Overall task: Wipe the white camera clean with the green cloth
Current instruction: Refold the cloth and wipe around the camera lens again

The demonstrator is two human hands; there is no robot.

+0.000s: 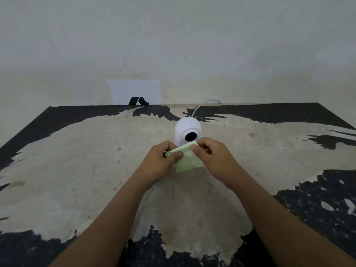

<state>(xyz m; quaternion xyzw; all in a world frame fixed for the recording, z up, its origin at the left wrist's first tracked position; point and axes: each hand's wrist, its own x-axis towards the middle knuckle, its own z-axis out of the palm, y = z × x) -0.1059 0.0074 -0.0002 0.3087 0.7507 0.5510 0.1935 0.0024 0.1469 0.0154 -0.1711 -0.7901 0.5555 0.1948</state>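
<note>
There, the pale green cloth point(189, 158) was pinched at its upper edge by both hands, the left hand point(161, 158) and the right hand point(211, 154), just before the rounded white camera point(187, 130) standing on the worn, black-and-beige table point(81, 151).

Pale green cloth point(187, 158), white camera point(185, 130) (black lens point(190, 136))

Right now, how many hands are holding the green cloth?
2: the left hand pinches the cloth's left edge, the right hand its top right corner, just in front of the camera.
</note>
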